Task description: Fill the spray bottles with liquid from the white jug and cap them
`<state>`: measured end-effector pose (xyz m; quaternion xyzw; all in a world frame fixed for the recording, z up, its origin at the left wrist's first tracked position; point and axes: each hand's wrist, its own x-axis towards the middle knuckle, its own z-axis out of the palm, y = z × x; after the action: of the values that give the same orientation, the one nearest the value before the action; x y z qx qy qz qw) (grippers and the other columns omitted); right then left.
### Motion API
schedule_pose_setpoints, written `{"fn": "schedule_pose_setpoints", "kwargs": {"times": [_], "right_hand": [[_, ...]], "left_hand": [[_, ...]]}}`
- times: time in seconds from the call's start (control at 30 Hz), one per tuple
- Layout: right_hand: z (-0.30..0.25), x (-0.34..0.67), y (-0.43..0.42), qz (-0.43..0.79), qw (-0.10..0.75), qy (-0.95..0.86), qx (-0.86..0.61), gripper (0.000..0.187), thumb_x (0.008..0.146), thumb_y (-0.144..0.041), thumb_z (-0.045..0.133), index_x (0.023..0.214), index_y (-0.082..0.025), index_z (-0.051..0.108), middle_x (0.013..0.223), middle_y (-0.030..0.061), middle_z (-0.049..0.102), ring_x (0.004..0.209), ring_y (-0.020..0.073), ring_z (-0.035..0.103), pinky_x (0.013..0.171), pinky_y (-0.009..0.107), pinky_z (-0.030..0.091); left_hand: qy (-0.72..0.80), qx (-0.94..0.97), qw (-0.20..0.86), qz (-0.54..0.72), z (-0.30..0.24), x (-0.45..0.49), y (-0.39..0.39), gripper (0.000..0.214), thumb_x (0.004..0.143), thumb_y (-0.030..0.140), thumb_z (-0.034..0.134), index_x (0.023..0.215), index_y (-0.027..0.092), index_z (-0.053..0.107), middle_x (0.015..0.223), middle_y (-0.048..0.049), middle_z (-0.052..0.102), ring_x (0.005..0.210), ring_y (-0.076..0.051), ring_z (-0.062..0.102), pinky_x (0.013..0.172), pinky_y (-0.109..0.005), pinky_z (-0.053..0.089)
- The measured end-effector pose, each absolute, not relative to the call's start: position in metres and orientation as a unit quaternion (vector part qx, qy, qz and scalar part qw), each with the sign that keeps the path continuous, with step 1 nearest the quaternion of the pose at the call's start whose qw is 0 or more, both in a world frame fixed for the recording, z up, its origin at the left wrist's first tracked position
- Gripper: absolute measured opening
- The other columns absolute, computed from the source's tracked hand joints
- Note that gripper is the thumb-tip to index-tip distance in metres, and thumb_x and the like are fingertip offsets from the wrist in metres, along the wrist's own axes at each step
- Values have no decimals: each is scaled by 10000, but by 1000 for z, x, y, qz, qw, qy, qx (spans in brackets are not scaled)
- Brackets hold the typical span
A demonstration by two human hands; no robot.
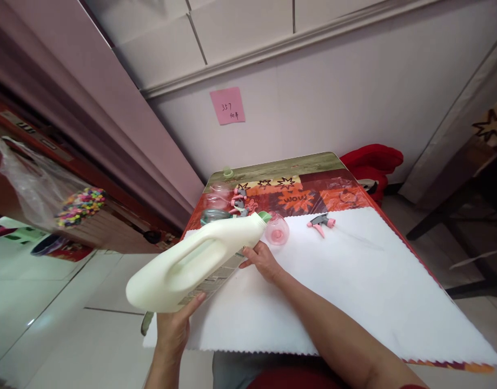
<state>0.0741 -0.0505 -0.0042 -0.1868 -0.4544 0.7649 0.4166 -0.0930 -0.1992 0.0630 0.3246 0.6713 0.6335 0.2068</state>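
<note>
A large cream-coloured jug with a built-in handle and a green spout lies tilted in the air, its mouth lower right-hand end pointing at a pink see-through bottle. My left hand supports the jug from below near its base. Near the neck, my right hand grips its labelled underside. The pink bottle stands on the white sheet just under the spout; whether liquid flows I cannot tell. To its right lies a pink and grey spray trigger with a thin clear tube.
More see-through bottles and spray triggers are at the table's left back. A green cap sits near the far edge. A white scalloped sheet covers the table's front. A red plush thing is behind the right side.
</note>
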Motion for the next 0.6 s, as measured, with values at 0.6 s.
{"fn": "schedule_pose_setpoints", "kwargs": {"times": [0.6], "right_hand": [[4, 78, -52, 770, 410, -463, -156, 603, 793, -603, 709, 1226, -188, 653, 1141, 94, 724, 1028, 263, 684, 665, 330, 628]], "left_hand": [[674, 329, 210, 627, 82, -93, -200, 802, 492, 263, 929, 1242, 207, 652, 1167, -74, 731, 1170, -336, 643, 1069, -497, 496]]}}
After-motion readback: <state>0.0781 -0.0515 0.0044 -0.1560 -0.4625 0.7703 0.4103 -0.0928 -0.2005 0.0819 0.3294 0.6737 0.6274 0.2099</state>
